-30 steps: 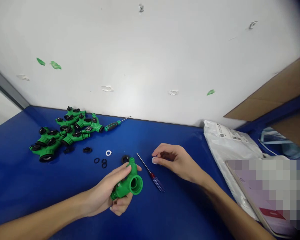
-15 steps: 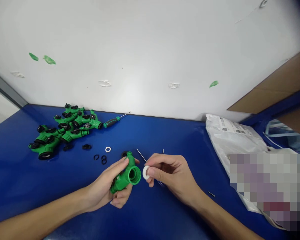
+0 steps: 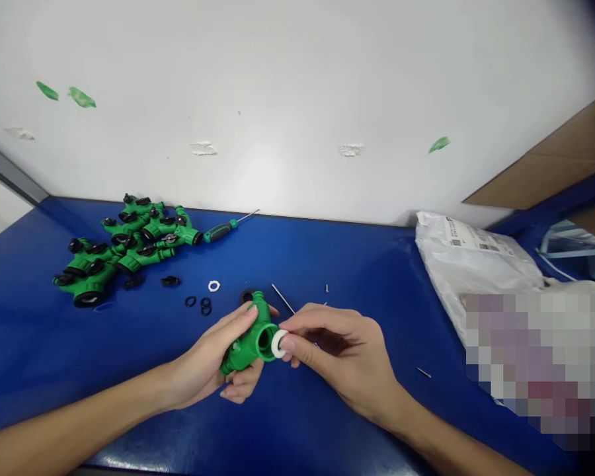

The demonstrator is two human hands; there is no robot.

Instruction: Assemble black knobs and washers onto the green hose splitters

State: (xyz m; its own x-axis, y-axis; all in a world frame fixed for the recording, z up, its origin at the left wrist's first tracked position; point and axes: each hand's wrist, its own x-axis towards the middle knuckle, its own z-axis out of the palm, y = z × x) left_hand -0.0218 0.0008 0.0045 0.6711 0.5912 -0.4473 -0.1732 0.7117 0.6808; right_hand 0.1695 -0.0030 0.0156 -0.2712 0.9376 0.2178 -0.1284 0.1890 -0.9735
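Wrapped in my left hand (image 3: 228,354) is a green Y-shaped hose connector (image 3: 248,347), its wide round mouth turned toward my right side. My right hand (image 3: 327,340) pinches a white ring (image 3: 279,344) between thumb and index finger, at the right rim of that mouth. Whether ring and rim touch I cannot tell. Behind the hands, a thin metal rod (image 3: 283,299) lies partly hidden by my right hand. A black ring (image 3: 247,295) shows just behind the connector.
At the back left lie several green connectors with black knobs (image 3: 90,283) and a screwdriver (image 3: 221,230). Nearer are a white hex nut (image 3: 214,285), small black rings (image 3: 205,306) and a black knob (image 3: 170,281). Screws (image 3: 326,288) and a white plastic bag (image 3: 439,254) are to the right.
My right hand has brought the white ring left, up to the connector's mouth. My left hand still holds the connector. The whole view has shifted slightly.
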